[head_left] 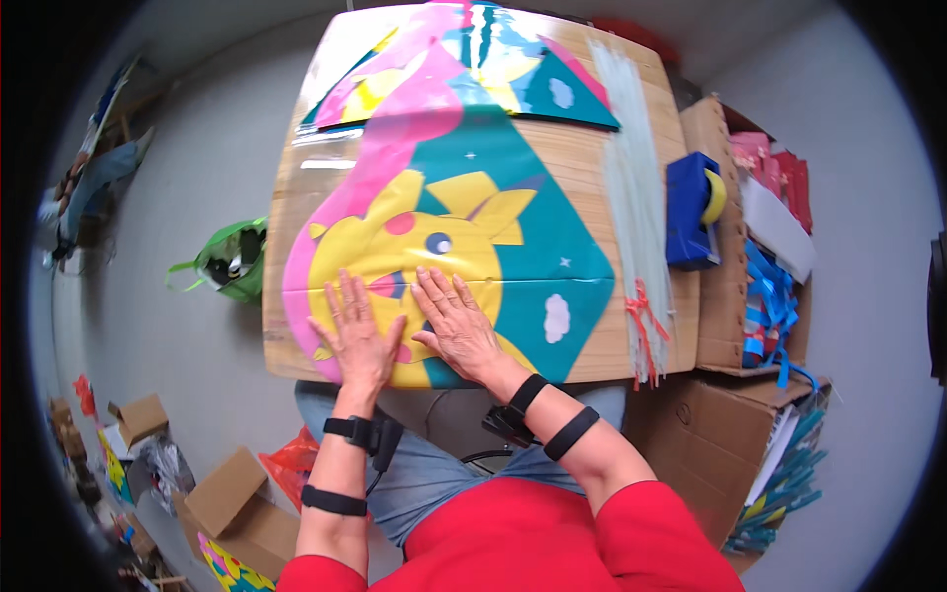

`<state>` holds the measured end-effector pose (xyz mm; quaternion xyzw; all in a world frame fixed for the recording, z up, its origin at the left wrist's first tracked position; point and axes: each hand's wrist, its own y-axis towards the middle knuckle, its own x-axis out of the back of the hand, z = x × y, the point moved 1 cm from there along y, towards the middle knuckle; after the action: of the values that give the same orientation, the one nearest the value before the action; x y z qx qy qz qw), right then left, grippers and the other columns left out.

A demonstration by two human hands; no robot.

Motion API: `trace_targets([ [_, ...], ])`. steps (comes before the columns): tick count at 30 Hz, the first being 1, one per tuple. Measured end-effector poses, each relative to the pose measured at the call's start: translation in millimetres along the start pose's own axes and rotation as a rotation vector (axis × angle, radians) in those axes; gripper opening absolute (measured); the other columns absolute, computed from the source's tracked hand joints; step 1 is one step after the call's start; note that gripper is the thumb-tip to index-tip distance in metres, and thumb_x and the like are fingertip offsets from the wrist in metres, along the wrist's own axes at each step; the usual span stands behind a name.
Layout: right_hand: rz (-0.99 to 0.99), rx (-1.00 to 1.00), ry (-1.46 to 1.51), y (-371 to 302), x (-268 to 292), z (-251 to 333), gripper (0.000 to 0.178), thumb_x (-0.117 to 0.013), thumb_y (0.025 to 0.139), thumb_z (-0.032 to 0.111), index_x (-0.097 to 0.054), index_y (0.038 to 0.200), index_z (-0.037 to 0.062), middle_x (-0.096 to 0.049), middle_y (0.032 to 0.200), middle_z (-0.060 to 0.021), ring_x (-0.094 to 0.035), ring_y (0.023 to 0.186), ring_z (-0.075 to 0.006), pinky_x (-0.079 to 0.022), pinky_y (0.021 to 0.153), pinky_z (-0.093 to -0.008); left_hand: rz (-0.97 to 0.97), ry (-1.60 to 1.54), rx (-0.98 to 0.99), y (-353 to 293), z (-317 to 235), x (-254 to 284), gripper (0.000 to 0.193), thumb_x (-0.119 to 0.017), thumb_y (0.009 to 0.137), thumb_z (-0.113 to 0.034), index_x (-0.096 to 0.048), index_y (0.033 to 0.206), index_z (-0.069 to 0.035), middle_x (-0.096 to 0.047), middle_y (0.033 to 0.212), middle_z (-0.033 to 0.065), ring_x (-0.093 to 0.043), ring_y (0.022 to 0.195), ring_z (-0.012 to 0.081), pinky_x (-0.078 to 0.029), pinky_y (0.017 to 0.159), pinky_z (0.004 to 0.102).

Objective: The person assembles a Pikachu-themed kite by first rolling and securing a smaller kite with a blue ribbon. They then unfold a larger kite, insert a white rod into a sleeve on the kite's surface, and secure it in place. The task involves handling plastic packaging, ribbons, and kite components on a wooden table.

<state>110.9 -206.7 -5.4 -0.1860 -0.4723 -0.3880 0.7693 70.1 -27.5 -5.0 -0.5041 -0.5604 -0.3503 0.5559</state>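
A kite sheet [538, 232] in teal, pink and yellow, printed with a cartoon animal face, lies spread over the wooden table. Both of my hands press flat on its yellow part near the table's near edge. My left hand [357, 335] has its fingers stretched and spread. Close beside it, my right hand [454, 321] lies with its fingers out and its thumb pointing toward the left hand. A crease runs across the sheet at the fingertips. Farther back, a folded stack of similar printed sheets [562, 89] rests on the table.
A bundle of thin pale rods [631, 187], tied with red string [643, 316], lies along the table's right side. A blue tape dispenser [692, 212] stands by cardboard boxes [718, 257] holding blue straps and red packs. On the floor at left are a green bag [237, 259] and open cartons [242, 508].
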Motion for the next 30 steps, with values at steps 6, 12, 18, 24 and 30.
trace_targets([
  [6, -0.138, -0.351, -0.194, -96.7, 61.1, -110.0, 0.080, -0.062, 0.090, 0.039, -0.025, 0.152, 0.0042, -0.020, 0.161, -0.0123, -0.018, 0.149, -0.0263, -0.013, 0.121, -0.0437, -0.052, 0.037, -0.029, 0.6, 7.5, -11.0, 0.093, -0.056, 0.090, -0.054, -0.008, 0.157, -0.010, -0.001, 0.165, 0.0040, 0.002, 0.151, 0.0296, 0.003, 0.113, 0.0676],
  [12, -0.265, -0.464, -0.166, -119.9, 67.3, -131.6, 0.081, -0.062, 0.091, 0.039, -0.023, 0.153, 0.0043, -0.019, 0.161, -0.0121, -0.016, 0.149, -0.0262, -0.012, 0.121, -0.0445, -0.020, 0.078, -0.025, 2.2, 12.7, -11.6, 0.088, -0.052, 0.094, -0.052, -0.006, 0.158, -0.013, 0.001, 0.165, 0.0045, 0.005, 0.151, 0.0295, 0.003, 0.112, 0.0681],
  [18, -0.598, -0.392, -0.077, -138.4, 115.2, -106.5, 0.041, -0.062, 0.092, 0.019, -0.057, 0.129, 0.0036, -0.052, 0.137, -0.0154, -0.047, 0.129, -0.0328, -0.036, 0.108, -0.0450, -0.148, 0.142, -0.135, 10.2, 34.3, -21.4, 0.086, -0.048, 0.096, -0.053, -0.003, 0.158, -0.013, 0.003, 0.165, 0.0050, 0.005, 0.151, 0.0304, 0.007, 0.113, 0.0656],
  [24, -0.791, -1.040, 0.167, -245.2, 162.4, -134.0, 0.009, -0.066, 0.088, 0.007, -0.067, 0.095, 0.0014, -0.063, 0.082, -0.0092, -0.059, 0.065, -0.0198, -0.047, 0.060, -0.0332, -0.387, 0.030, -0.383, -1.5, -41.5, 34.5, 0.065, -0.057, 0.095, -0.022, -0.030, 0.153, -0.014, -0.021, 0.162, 0.0065, -0.015, 0.150, 0.0285, -0.005, 0.118, 0.0574],
  [30, -0.715, -0.747, 0.030, -230.2, 135.2, -123.4, 0.013, -0.064, 0.086, 0.007, -0.068, 0.098, 0.0050, -0.062, 0.090, -0.0105, -0.064, 0.079, -0.0301, -0.051, 0.068, -0.0383, -0.009, -0.157, -1.070, -53.5, -244.1, 25.8, 0.067, -0.049, 0.080, 0.005, -0.043, 0.144, -0.012, -0.037, 0.153, 0.0063, -0.030, 0.145, 0.0235, -0.017, 0.120, 0.0469],
])
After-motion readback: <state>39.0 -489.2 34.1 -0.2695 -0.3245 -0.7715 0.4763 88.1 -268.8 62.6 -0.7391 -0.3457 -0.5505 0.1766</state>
